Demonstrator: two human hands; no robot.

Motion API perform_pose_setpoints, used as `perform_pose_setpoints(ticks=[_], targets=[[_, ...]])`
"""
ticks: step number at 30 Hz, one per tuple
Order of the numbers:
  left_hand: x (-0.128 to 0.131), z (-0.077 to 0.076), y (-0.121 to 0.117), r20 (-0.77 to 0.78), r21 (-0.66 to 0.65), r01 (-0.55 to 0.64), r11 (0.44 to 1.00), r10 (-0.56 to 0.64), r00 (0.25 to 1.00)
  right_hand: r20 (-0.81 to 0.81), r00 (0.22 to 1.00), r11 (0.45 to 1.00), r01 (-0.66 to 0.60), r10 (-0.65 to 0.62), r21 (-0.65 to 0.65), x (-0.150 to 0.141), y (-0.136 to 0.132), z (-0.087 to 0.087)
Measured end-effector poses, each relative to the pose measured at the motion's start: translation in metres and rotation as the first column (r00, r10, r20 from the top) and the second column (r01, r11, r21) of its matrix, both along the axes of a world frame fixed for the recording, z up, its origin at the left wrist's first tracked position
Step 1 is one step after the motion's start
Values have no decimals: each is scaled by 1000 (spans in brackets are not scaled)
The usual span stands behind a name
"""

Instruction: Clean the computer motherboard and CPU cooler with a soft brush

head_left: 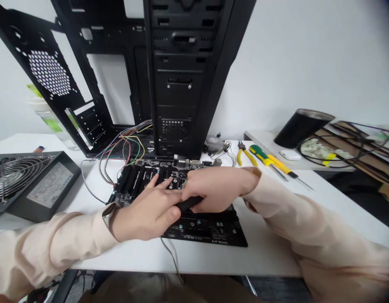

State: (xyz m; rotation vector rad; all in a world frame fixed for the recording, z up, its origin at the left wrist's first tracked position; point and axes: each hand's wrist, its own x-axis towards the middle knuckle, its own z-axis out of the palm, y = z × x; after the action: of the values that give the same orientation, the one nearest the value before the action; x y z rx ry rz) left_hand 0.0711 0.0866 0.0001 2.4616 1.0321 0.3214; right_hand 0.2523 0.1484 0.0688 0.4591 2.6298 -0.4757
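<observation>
A black motherboard (210, 237) lies flat on the table in front of me. My left hand (150, 210) rests on it with fingers stretched out towards the far side, its thumb beside a dark handle. My right hand (213, 189) is closed around that thick black handle (189, 203), its knuckles touching my left fingers. What the handle belongs to is hidden under my hands. Thin coloured wires (131, 141) run from the case behind and reach the board's left edge.
An open black computer case (178, 101) stands behind the board. At left sits a power supply (52, 185), with a bottle (52, 120) behind. To the right lie pliers (246, 155), screwdrivers (263, 158) and a CPU cooler (214, 144). A black cup (300, 128) tilts at far right.
</observation>
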Motion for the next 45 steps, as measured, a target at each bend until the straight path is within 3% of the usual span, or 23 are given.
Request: perform_pose_setpoints(ticks=[3, 11, 17, 22, 28, 32, 35, 39, 45], targets=[[0, -1, 1, -1, 17, 1, 1000, -1, 1000, -23, 1000, 1000, -4, 3, -19, 4, 0, 4], [-5, -4, 1, 29, 32, 29, 999, -30, 999, -186, 966, 975, 202, -182, 91, 23, -5, 26], [-5, -4, 0, 12, 55, 76, 996, -77, 997, -233, 947, 936, 273, -221, 221, 21, -5, 22], [-5, -3, 0, 3, 80, 114, 990, -114, 993, -39, 977, 958, 214, -211, 189, 17, -9, 22], [-5, -5, 0, -2, 143, 121, 982, -122, 993, 110, 937, 916, 290, -330, 276, 18, -9, 17], [-4, -6, 0, -18, 156, 118, 981, -117, 993, 120, 917, 890, 328, -381, 315, 15, -7, 10], [-4, -6, -1, -22, 154, 127, 980, -125, 992, 53, 935, 906, 324, -350, 271, 10, -6, 6], [-4, -4, -1, -30, 122, 127, 984, -124, 992, -57, 975, 949, 221, -214, 224, 7, -2, -3], [-3, 0, -1, -49, 76, 108, 991, -104, 993, -34, 975, 959, 222, -220, 177, 8, 4, -13]])
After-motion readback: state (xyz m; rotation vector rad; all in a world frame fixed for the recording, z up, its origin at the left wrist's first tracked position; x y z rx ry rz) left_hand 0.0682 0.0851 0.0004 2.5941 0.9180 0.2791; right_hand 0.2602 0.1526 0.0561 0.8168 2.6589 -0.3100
